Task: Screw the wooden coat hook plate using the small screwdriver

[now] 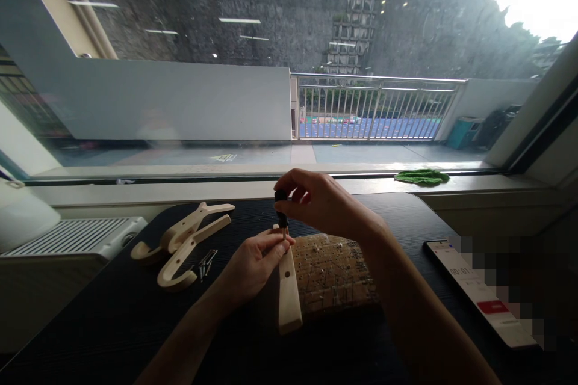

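Note:
My right hand [316, 195] is closed round the black handle of a screwdriver [280, 207], held upright with its shaft pointing down. Below it, a pale wooden hook [289, 307] with a dark hole lies lengthwise towards me. My left hand [253, 261] pinches thumb and forefinger together at the screwdriver's tip, over the far part of the hook. What sits between those fingertips is hidden. A brown board [336, 277] studded with small holes and metal bits lies right of the hook. More wooden hooks [192, 246] rest to the left, beside several loose screws [206, 266].
All this is on a black table [226, 349]. A phone [481, 295] showing a timer lies on the right. Behind the table runs a window sill [352, 184] with a green cloth [422, 177] on it. A white radiator [74, 237] stands at the left.

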